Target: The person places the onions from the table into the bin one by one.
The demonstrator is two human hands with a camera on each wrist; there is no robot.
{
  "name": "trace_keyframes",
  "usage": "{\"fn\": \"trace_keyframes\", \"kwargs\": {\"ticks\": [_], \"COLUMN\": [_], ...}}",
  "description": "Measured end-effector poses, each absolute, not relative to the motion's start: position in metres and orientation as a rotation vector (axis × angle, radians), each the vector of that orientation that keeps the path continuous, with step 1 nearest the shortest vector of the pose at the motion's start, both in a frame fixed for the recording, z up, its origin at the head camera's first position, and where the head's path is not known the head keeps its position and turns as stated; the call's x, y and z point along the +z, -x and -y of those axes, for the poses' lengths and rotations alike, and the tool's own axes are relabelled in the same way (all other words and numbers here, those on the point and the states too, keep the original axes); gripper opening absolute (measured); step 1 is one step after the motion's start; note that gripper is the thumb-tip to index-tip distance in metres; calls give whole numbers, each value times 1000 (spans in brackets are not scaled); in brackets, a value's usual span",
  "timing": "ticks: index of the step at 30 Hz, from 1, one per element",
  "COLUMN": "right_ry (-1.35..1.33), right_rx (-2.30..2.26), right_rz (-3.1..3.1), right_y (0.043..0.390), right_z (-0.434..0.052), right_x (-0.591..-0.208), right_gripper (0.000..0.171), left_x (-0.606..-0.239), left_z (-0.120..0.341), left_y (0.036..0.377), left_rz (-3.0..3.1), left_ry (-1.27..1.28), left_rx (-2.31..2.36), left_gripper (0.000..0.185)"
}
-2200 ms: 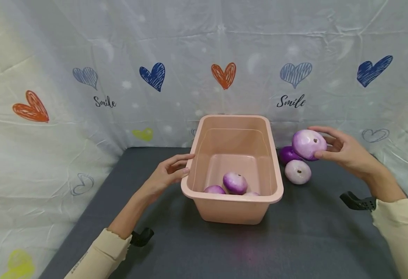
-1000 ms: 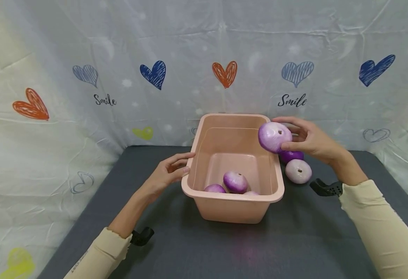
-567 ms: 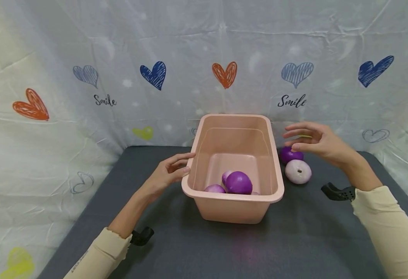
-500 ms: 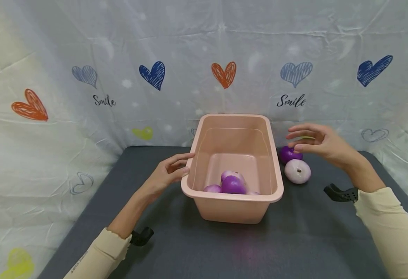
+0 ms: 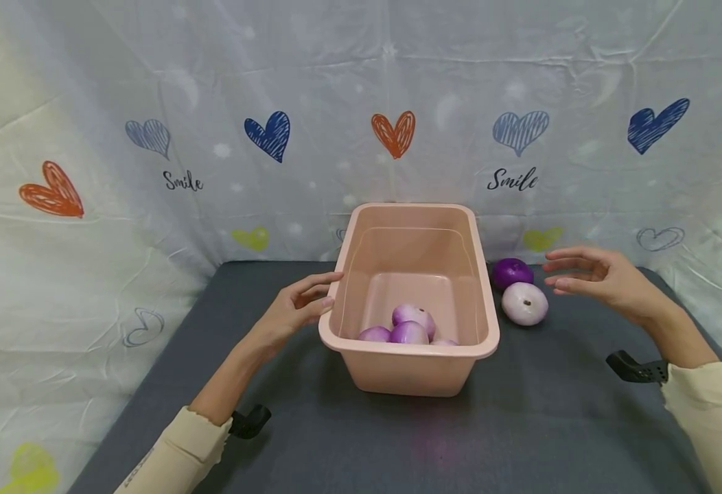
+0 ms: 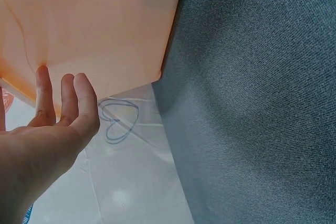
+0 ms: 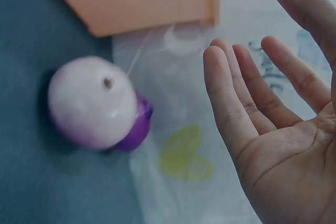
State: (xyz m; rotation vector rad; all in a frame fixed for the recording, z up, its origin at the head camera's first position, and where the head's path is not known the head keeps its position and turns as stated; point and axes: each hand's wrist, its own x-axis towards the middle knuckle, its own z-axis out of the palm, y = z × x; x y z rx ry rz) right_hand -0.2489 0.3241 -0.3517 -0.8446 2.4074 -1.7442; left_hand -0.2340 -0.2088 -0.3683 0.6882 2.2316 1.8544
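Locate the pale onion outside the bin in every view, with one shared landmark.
Head: the pale onion is right of center, beside the bin.
Left wrist: not in it.
Right wrist: left of center, mid-height.
Shared landmark: the bin; near center in head, upper left in left wrist, top in right wrist.

Wrinkly pale sheet (image 5: 330,82) hanging at the back, with orange hearts (image 5: 393,136), blue hearts (image 5: 270,137) and smudgy yellow hearts (image 5: 252,239) on it. "Smile" (image 5: 512,180) is scrawled there twice in black. Below's a dark cloth (image 5: 534,425) with a faint pink glow (image 5: 433,439) near the front.
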Motion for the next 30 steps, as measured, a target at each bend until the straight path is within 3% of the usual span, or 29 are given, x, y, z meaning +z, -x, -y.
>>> {"fn": "trace_keyframes", "kwargs": {"ticks": [30], "right_ry": [591], "right_rx": [-1682], "right_rz": [-2496], "right_y": [227], "right_z": [-360], "right_x": [-413], "right_gripper": [44], "left_x": [-368], "left_z": [209], "left_y": [233], "left_rz": [-2237], "left_ry": [-672], "left_rx": [1848], "left_gripper": [50]}}
